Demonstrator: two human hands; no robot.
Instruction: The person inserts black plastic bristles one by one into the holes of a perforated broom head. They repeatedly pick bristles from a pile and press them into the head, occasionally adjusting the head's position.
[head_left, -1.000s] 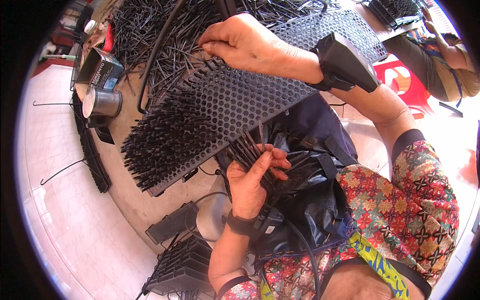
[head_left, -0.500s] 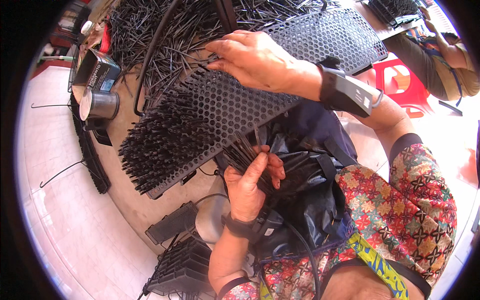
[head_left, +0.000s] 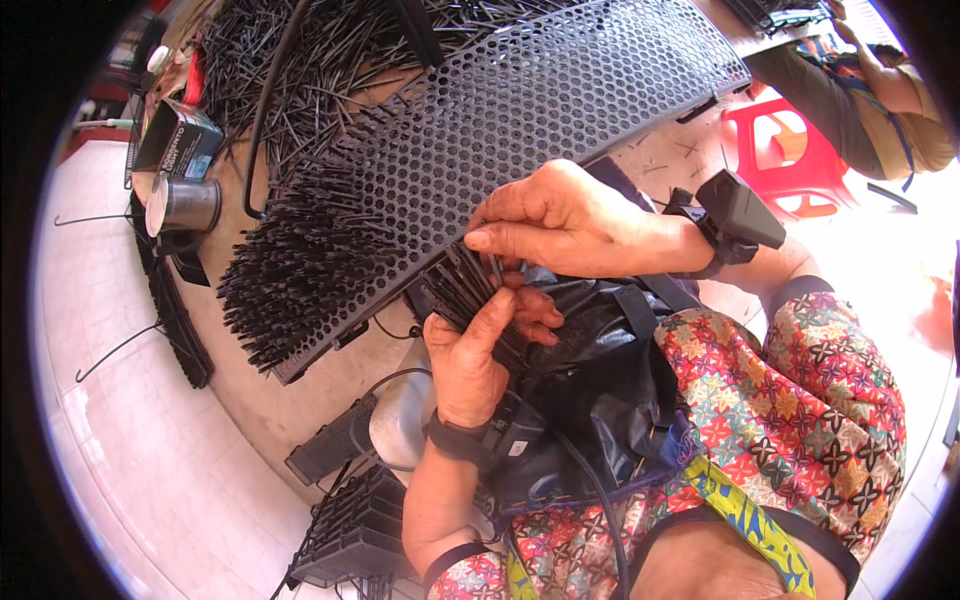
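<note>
In front of me a black perforated panel [head_left: 450, 150] slants across, its left end packed with upright black sticks standing in the holes. My left hand [head_left: 475, 362] is closed around a bundle of thin black sticks [head_left: 455, 290], just off the panel's near edge. My right hand [head_left: 565, 225], thumb and fingers pinched together, is at the upper end of that bundle, on a black stick [head_left: 496, 268]. Its far fingertips are partly hidden. A black apron [head_left: 590, 350] covers my lap under both hands.
Behind the panel lies a large heap of loose black sticks [head_left: 320, 90]. A metal cup [head_left: 190, 205] and a small box [head_left: 185, 140] stand at the left. Black racks [head_left: 365, 525] sit at lower left. A red stool [head_left: 785, 160] and another person [head_left: 850, 110] are at upper right.
My right hand has come down from above the panel's far edge to the bundle, its fingers now pinched. My left hand still holds the bundle. The whole view has shifted slightly.
</note>
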